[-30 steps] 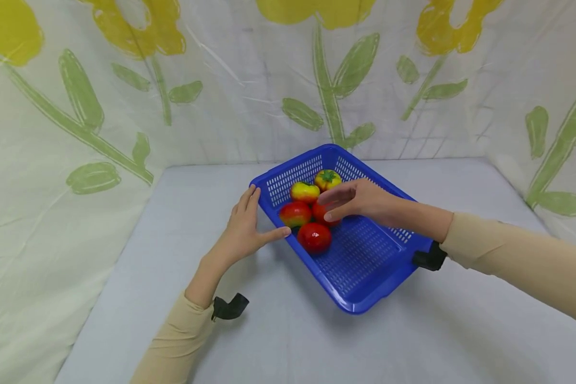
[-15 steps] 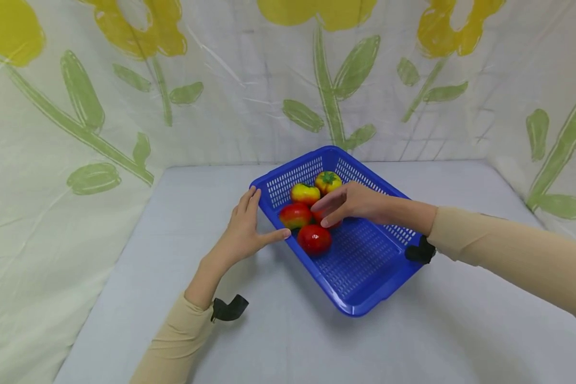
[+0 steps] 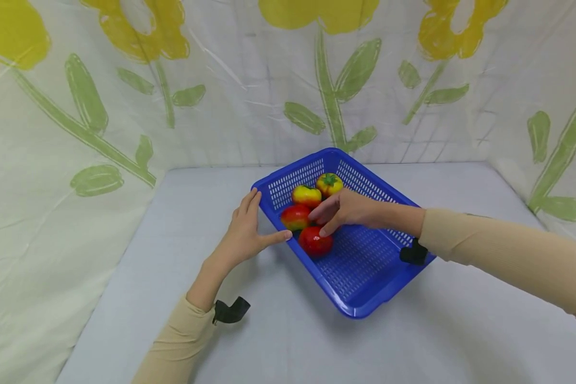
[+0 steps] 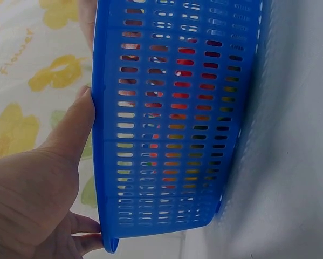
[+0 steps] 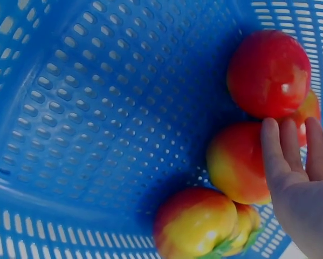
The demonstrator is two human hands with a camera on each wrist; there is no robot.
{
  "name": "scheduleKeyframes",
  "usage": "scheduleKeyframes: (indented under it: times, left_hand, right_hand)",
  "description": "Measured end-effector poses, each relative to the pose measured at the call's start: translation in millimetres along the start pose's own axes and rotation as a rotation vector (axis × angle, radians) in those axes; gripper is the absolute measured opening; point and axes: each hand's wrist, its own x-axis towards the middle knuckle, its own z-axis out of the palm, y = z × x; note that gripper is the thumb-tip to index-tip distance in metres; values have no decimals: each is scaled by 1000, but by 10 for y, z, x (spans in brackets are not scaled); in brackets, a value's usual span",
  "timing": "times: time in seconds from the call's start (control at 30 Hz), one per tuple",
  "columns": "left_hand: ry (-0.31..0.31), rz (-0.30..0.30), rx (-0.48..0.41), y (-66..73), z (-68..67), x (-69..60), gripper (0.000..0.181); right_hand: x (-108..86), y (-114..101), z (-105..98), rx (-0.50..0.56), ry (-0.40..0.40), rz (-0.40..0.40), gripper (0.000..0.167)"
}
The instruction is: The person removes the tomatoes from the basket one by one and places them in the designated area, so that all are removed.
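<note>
Right grip [image 3: 348, 208]: unclenched | front red fruit [image 3: 314, 242]: just beside thumb [image 3: 328, 230] (contact unclear) | left grip [image 3: 242, 237]: loose on basket rim [image 3: 357, 311]

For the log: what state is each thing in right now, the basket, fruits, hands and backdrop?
Blue basket: upright, partly filled.
Fruits: whole-looking, bunched in the basket.
Left hand: resting on the basket's rim.
Right hand: over the fruits, fingers extended, contact unclear.
Backdrop: hanging, creased.

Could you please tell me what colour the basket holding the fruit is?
The basket is blue, which shows best in the head view.
</note>
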Motion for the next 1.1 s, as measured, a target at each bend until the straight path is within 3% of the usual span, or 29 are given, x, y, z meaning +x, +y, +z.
scheduleKeyframes:
  times: [0.23,0.53,1.1]
  left_hand:
    - [2,-8,-8,7,8,6,121]
    - [3,-5,0,7,12,0,119]
    - [4,4,-9,14,-6,-11,118]
  right_hand:
    - [40,23,18,-44,-37,19,45]
    - [26,31,30,-167,-121,-46,52]
    - [115,19,125,-442,-101,-125,55]
